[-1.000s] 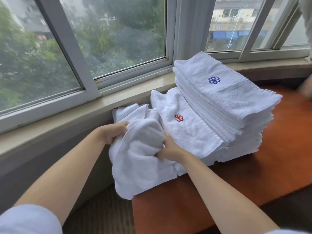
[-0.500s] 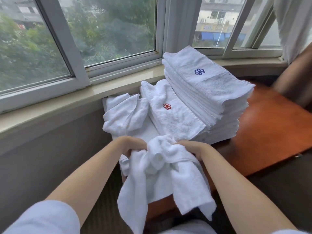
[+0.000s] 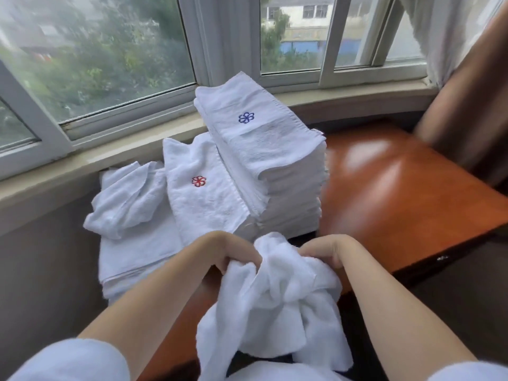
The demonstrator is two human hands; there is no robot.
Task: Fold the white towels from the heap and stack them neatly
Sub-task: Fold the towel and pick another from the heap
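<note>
A crumpled white towel (image 3: 277, 306) hangs in front of me above the table's near edge. My left hand (image 3: 228, 250) grips its upper left part, and my right hand (image 3: 330, 250) grips its upper right part. Behind them stands a tall stack of folded towels (image 3: 264, 149) with a blue flower mark on top. A lower folded pile with a red flower mark (image 3: 203, 193) leans against it. At the far left lies the heap: a rumpled towel (image 3: 126, 199) on flat ones (image 3: 132, 251).
The orange-brown table (image 3: 398, 188) has bare surface to the right of the stacks. A window sill (image 3: 82, 171) and window frames run behind. A brown curtain (image 3: 467, 105) hangs at the right edge.
Both hands lifted a towel off the heap and drew it toward me, off the table's front edge. It now hangs bunched between them, the hands slightly higher and closer together.
</note>
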